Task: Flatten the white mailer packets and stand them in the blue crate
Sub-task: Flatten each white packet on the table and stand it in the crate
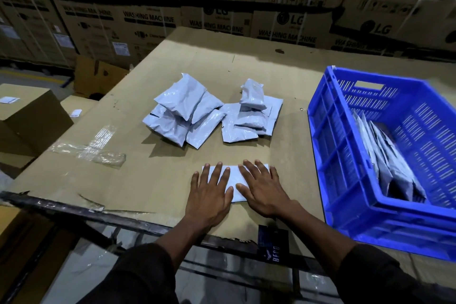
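Left hand: the left hand [209, 195] lies palm down, fingers straight and spread wide, pressing the left half of a white mailer packet [233, 181].
Right hand: the right hand [262, 189] lies flat beside it, fingers straight and fanned, pressing the packet's right half; the two thumbs nearly meet over its middle.
Pressed packet: flat on the cardboard-covered table [158, 175], near the front edge, its long side roughly parallel to that edge; only its top corners and centre show between the fingers.
Left pile: a loose heap of puffy white packets [183, 112] lies farther back on the table, several overlapping and tilted.
Right pile: a second heap [253, 112] lies just beside the first, their edges touching or nearly so; one packet sits on top, tilted.
Blue crate: the blue crate [345, 195] stands at the table's right side, its near corner reaching to or past the front edge.
Crate contents: several standing packets [389, 165] lean together against the near right part of the interior.
Open room: bare cardboard separates the pressed packet from both piles and from the crate's left wall.
Table edge: a dark metal frame [74, 207] runs along the front, the cardboard torn there.
Tape: clear tape strips [96, 150] lie crumpled on the left.
Surroundings: stacked washing machine cartons [148, 20] wall the back; a brown box [27, 116] stands left.
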`<state>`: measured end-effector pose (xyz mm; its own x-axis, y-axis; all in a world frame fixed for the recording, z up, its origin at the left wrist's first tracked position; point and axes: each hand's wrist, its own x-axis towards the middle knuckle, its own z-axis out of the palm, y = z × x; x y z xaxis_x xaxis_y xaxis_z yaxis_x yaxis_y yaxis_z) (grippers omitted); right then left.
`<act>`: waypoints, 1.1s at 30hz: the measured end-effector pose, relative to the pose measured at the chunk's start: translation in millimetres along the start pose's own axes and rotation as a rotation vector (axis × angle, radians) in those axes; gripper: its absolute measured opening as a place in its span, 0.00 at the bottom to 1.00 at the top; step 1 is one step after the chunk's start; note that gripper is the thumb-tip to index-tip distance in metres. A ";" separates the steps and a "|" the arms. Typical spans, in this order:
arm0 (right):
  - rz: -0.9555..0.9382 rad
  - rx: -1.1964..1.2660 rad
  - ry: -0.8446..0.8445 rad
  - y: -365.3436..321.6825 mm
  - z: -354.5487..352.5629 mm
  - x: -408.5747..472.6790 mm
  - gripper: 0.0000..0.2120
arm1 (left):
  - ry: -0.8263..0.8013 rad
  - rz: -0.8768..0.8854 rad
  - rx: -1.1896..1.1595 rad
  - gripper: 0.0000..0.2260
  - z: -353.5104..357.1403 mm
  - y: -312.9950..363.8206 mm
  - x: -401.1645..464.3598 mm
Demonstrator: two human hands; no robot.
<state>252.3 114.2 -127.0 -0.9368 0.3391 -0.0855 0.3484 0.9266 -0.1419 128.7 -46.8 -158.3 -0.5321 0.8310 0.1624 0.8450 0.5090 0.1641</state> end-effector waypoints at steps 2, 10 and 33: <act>-0.096 -0.054 0.001 6.2 -2.0 -6.6 0.33 | -0.003 0.005 0.001 0.26 0.1 -0.6 -0.3; -0.204 -0.055 0.094 15.6 -7.6 -18.2 0.25 | -0.001 0.082 -0.058 0.36 -5.1 0.7 -7.7; -0.387 0.152 0.406 7.7 -40.0 -23.2 0.07 | 0.465 -0.042 -0.015 0.40 -16.0 5.7 -16.0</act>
<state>275.5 120.0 -86.7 -0.9235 0.0428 0.3813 -0.0498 0.9720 -0.2298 141.2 -60.7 -144.4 -0.5367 0.6191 0.5733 0.8229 0.5343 0.1934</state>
